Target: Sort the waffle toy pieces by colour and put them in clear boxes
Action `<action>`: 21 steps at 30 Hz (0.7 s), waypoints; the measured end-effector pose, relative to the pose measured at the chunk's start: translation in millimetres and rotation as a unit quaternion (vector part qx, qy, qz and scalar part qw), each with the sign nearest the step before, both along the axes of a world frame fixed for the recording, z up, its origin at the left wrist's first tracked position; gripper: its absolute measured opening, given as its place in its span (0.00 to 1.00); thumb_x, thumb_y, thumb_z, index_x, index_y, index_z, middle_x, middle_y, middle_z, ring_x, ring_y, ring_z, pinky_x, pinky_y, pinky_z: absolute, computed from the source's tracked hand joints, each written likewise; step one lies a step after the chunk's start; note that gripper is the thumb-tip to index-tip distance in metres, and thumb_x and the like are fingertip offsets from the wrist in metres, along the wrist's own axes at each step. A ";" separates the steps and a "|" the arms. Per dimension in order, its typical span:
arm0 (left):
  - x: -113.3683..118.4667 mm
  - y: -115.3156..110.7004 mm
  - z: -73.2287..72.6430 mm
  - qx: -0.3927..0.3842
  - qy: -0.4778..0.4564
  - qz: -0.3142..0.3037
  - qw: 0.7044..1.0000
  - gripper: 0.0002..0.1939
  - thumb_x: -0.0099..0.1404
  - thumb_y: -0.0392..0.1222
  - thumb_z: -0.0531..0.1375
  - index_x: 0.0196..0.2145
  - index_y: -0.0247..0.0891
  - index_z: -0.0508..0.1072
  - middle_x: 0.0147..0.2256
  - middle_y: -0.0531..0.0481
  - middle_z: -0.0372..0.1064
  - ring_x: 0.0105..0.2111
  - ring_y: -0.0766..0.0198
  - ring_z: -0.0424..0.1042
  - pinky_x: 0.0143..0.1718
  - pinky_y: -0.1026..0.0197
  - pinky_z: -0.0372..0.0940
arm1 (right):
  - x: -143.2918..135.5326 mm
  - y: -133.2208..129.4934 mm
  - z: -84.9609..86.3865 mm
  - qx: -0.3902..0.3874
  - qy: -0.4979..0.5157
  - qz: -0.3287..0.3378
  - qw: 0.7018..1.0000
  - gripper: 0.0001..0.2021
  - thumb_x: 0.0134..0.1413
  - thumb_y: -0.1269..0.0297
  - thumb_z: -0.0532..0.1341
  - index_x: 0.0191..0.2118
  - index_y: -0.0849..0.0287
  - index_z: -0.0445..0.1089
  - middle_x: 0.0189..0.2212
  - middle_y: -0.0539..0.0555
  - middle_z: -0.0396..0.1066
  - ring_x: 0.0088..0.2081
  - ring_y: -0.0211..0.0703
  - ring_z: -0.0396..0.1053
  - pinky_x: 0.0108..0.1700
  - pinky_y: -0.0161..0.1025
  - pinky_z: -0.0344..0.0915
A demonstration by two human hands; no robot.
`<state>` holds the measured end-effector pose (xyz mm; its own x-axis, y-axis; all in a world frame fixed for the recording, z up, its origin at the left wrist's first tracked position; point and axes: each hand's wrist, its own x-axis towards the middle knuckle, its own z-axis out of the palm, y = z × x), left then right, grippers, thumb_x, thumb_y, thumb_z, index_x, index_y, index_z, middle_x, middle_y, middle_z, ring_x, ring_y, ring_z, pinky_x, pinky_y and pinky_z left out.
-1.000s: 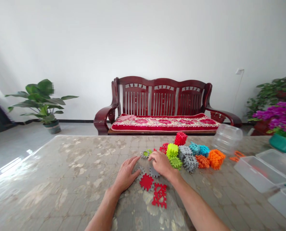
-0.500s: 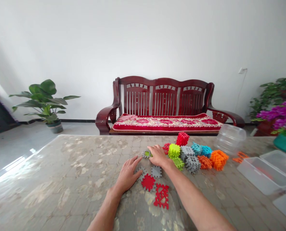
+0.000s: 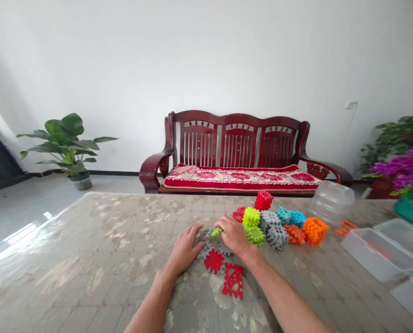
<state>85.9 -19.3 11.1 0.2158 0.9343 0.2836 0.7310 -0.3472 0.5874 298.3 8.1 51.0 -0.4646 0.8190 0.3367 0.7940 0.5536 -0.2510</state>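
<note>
Our right hand (image 3: 233, 234) has come nearer to us over the last half second, and its thumb and first fingers now seem to pinch a small lime-green plastic piece (image 3: 216, 231). A moment ago that green sat within a grey notched frame farther out; now it shows up closer, between our two hands. For the work in hand, this means we appear to have the green piece gripped rather than only touched.

A blurred grey toothed plastic piece (image 3: 206, 234) lies just beside it, towards our left hand (image 3: 184, 249). Whether grey and green are joined, we cannot tell.

Our left hand has hardly shifted: it rests on the patterned, cloth-covered worktop (image 3: 105, 263), fingers slightly spread and thumb apart, next to a flat grey notched tile (image 3: 206, 249). We cannot tell whether those fingers touch the blurred grey piece.

Nearer to us, the solid red toothed tile (image 3: 214, 262) and the red openwork rectangular tile (image 3: 233, 280) lie where they were. Our right hand partly covers a grey square tile (image 3: 226, 249). Beyond its wrist, the lime-green toothed stack (image 3: 251, 217) and the grey toothed cube (image 3: 278, 236) also remain in place.
</note>
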 end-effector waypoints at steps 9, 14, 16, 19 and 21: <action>1.4 -2.0 6.3 -0.005 0.021 -0.010 1.000 0.26 0.61 0.38 0.58 0.57 0.43 0.68 0.59 0.45 0.66 0.59 0.53 0.63 0.61 0.48 0.57 | 36.9 -35.2 -16.7 -0.035 0.128 -0.044 0.990 0.24 0.36 0.86 0.49 0.36 0.54 0.67 0.40 0.52 0.69 0.46 0.44 0.66 0.50 0.39 0.62; 0.4 -1.9 4.6 -0.001 0.024 -0.016 1.000 0.24 0.61 0.39 0.58 0.56 0.42 0.69 0.59 0.45 0.66 0.59 0.53 0.64 0.62 0.48 0.57 | 46.8 -37.6 -11.5 -0.109 0.135 -0.050 0.984 0.25 0.35 0.84 0.52 0.41 0.55 0.69 0.42 0.52 0.72 0.47 0.44 0.67 0.52 0.39 0.61; 0.3 -1.9 4.4 0.002 0.024 -0.016 1.000 0.24 0.61 0.39 0.58 0.56 0.43 0.69 0.58 0.45 0.67 0.59 0.53 0.64 0.61 0.48 0.57 | 47.1 -38.4 -4.7 -0.122 0.098 -0.031 0.987 0.24 0.38 0.80 0.56 0.44 0.55 0.70 0.46 0.52 0.73 0.50 0.46 0.66 0.54 0.41 0.60; 0.0 -1.6 3.9 0.007 0.025 -0.019 0.999 0.23 0.61 0.39 0.58 0.55 0.44 0.70 0.57 0.46 0.69 0.58 0.53 0.65 0.61 0.48 0.57 | 45.5 -39.0 4.8 -0.139 0.034 0.006 0.990 0.27 0.41 0.74 0.60 0.52 0.55 0.69 0.52 0.54 0.71 0.53 0.49 0.64 0.56 0.42 0.58; -0.3 -1.3 3.3 0.008 0.026 -0.022 0.999 0.23 0.61 0.39 0.58 0.55 0.43 0.70 0.56 0.46 0.69 0.57 0.54 0.66 0.61 0.49 0.58 | 43.7 -38.3 8.6 -0.149 -0.002 0.021 0.989 0.30 0.42 0.73 0.61 0.56 0.55 0.68 0.54 0.54 0.70 0.55 0.49 0.63 0.57 0.42 0.58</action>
<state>85.6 -20.6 14.5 0.2713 0.9191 0.2858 0.7440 -0.3887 0.5435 342.1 -30.2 59.6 -0.5005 0.8619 0.0811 0.7741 0.4875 -0.4040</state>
